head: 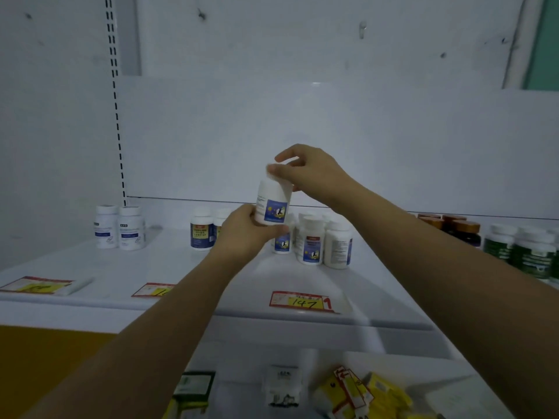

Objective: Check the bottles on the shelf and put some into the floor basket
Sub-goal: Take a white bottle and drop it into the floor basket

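I hold a white bottle [272, 204] with a blue label up above the white shelf [169, 267]. My left hand [245, 234] grips its base from below. My right hand [305, 170] pinches the white cap at its top. Behind and below it stands a cluster of several similar white bottles [314, 240] with blue labels. Another bottle [201, 229] with a dark blue and yellow label stands just left of my left hand. The floor basket is not in view.
Two white bottles [119, 226] stand at the shelf's far left. Brown-capped jars [453, 226] and dark green bottles [526, 254] fill the right side. Red and yellow price tags [302, 302] line the front edge. A lower shelf holds yellow packets [363, 394] and small boxes [193, 388].
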Motion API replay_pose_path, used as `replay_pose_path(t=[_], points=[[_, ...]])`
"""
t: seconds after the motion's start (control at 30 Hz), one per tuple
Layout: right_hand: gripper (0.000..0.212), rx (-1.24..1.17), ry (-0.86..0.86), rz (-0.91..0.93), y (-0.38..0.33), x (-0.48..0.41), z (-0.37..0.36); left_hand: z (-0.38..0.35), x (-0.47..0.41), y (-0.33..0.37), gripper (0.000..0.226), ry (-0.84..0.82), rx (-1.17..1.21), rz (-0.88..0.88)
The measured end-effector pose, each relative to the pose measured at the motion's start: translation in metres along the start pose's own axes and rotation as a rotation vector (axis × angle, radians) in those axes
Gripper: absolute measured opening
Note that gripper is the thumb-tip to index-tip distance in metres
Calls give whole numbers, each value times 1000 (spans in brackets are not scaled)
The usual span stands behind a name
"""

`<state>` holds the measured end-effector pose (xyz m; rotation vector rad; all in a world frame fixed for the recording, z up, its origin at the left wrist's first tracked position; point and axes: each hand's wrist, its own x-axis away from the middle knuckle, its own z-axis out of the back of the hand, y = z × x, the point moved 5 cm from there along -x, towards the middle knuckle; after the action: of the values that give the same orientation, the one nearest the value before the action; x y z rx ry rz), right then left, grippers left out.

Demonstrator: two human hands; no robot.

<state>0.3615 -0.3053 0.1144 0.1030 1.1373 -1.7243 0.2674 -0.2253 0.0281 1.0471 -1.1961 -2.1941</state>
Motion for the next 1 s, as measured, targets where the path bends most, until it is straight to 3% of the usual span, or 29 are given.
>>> replay_pose_path(t=[0.17,0.27,0.43,0.63,0.8,0.9,1.0], points=[[30,-41,51,-37,-3,7,-4,-1,11,7,42,-16,40,-17],[33,-109,-44,-40,-4,11,-3,0,15,11,48,-137,102,25],[39,-342,-118,-34,-6,16,-1,3,17,14,51,-155,96,1],[41,-218,11,-94,0,14,2,2,15,15,45,-26,91,-2],[34,-330,-49,-41,1,15,6,2,15,17,52,-155,96,7],[37,-405,-101,-45,0,14,1,5,14,18,53,-113,93,-1],[51,-235,-40,-64,0,10,-2,9,14,19,50,-15,65,-10]])
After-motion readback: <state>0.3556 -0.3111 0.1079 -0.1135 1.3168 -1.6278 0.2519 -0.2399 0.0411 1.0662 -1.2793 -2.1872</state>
